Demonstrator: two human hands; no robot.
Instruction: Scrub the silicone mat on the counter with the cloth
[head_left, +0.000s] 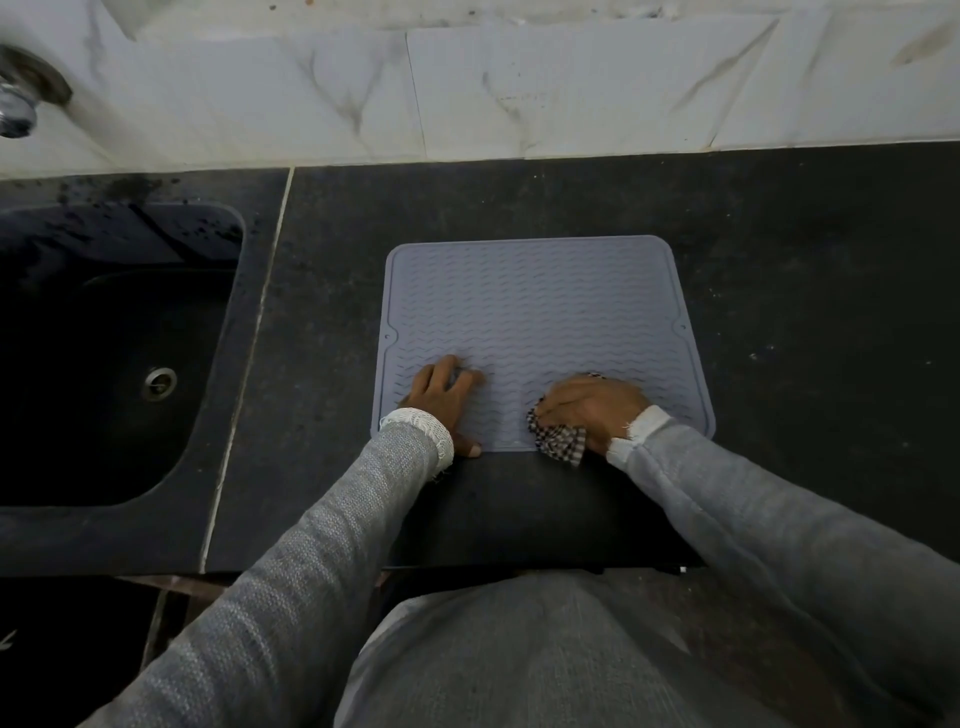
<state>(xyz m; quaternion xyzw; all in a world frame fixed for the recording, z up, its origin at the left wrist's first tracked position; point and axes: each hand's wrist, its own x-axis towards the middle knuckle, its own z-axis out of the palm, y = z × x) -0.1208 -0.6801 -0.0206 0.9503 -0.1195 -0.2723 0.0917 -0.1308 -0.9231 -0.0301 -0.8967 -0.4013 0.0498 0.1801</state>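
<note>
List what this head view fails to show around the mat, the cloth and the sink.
- Checked black-and-white cloth: mostly covered by the right hand; its full size is unclear.
- Ridged grey-blue silicone mat: the patches under both hands are hidden, so dirt there can't be judged. The left hand lies flat on it.
- Metal tap: cut off by the left edge.
- Dark sink: the basin is too dark to read.

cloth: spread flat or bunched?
Bunched. The checked cloth sits crumpled under the right hand, at the mat's near edge.
</note>
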